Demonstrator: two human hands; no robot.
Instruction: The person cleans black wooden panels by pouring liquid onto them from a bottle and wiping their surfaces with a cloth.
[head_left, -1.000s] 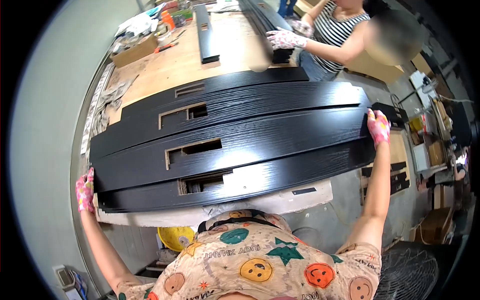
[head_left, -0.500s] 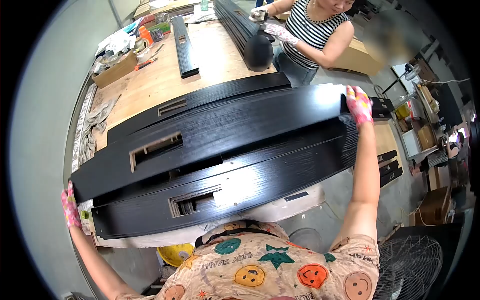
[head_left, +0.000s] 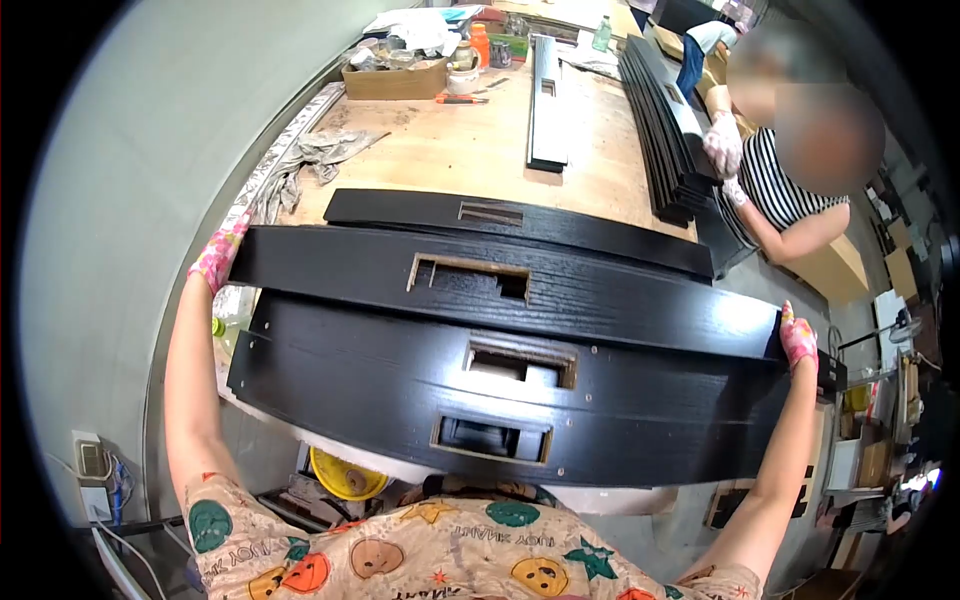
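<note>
A long black wood-grain panel (head_left: 630,305) with a rectangular cut-out spans the view between my hands. My left hand (head_left: 220,254), in a pink floral glove, grips its left end. At the opposite end my right hand (head_left: 797,338), gloved alike, has its fingers closed round the panel. Below and nearer to me lie two more black panels (head_left: 340,365) side by side, each with a cut-out and small metal-looking dots. Just beyond the held panel, a stack of black panels (head_left: 600,236) rests on the wooden table (head_left: 440,150).
A co-worker in a striped top (head_left: 770,170) stands at the right, gloved hands at a tall panel stack (head_left: 650,130). A narrow panel (head_left: 546,110), a cardboard box (head_left: 395,80), a grey rag (head_left: 325,155) and an orange bottle (head_left: 480,45) are on the table. A yellow bucket (head_left: 345,475) sits below.
My view has swung round. The held panel's left end has risen away from me, exposing more of the panels beneath, and both hands keep their grip. The co-worker has bent toward the tall stack.
</note>
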